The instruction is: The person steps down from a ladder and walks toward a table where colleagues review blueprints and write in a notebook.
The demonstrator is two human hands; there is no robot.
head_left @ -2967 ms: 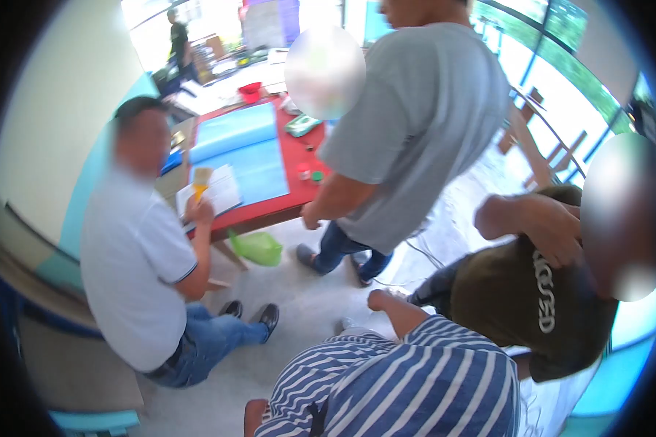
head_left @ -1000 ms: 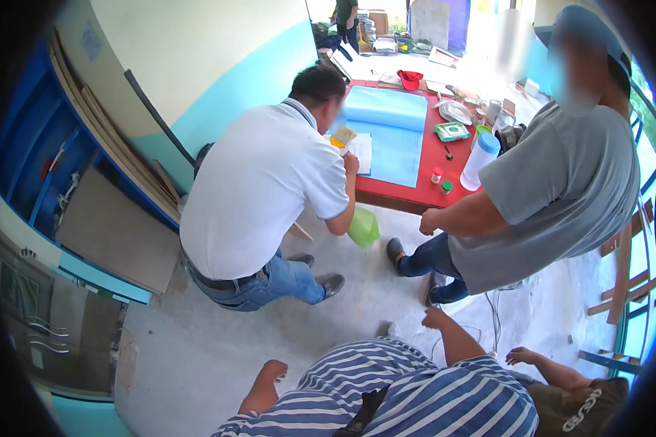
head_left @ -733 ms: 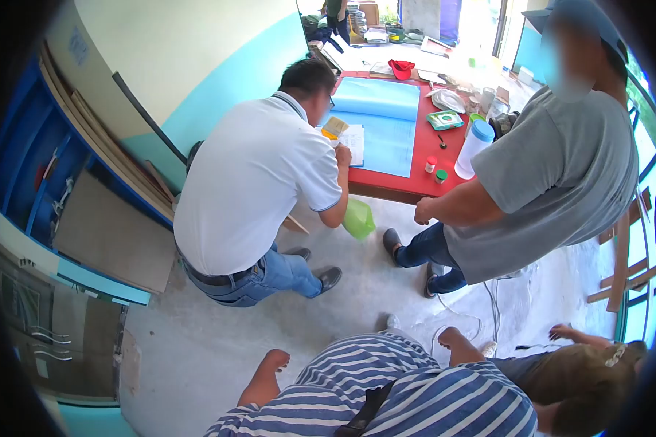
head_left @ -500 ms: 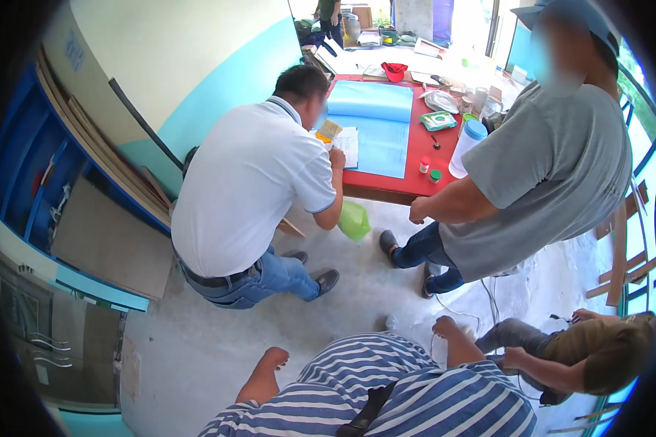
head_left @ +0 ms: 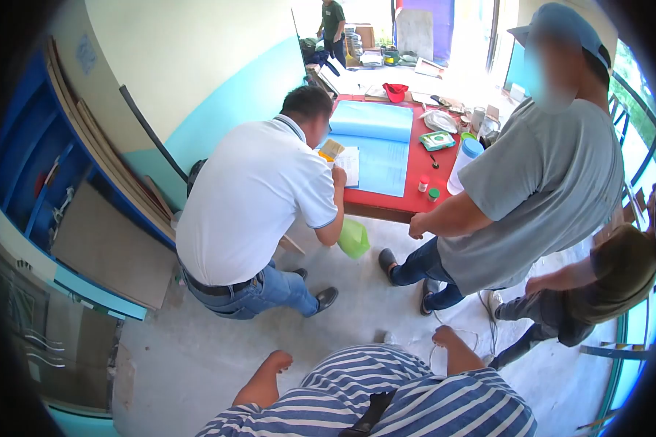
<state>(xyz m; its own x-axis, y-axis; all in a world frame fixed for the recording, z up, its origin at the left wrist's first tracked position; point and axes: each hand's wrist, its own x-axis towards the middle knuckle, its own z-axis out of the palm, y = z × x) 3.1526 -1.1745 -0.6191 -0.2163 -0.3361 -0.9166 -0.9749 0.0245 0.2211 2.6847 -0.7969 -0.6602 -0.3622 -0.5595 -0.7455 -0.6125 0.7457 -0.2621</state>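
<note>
My left hand (head_left: 278, 360) hangs low beside the blue-and-white striped shirt (head_left: 372, 371). Its fingers are loosely curled, and I see nothing in them. On the other side, my right hand (head_left: 446, 337) also hangs with curled fingers, apart from any object. A cable (head_left: 477, 342) lies on the floor close by it. Both hands are well short of the red table (head_left: 424, 156). Ahead, a person in a white shirt (head_left: 251, 193) bends over papers (head_left: 348, 166) at the table's near edge.
A person in a grey shirt (head_left: 547, 167) stands at the table's right. Another person (head_left: 612, 273) is farther right, near cables. Blue sheets (head_left: 375, 156), a white jug (head_left: 465, 164) and small jars are on the table. Boards (head_left: 116, 247) and a blue shelf (head_left: 29, 164) line the left.
The person at the far right has risen from a low crouch and shifted right. The view has tilted up slightly. My hands stay low at my sides.
</note>
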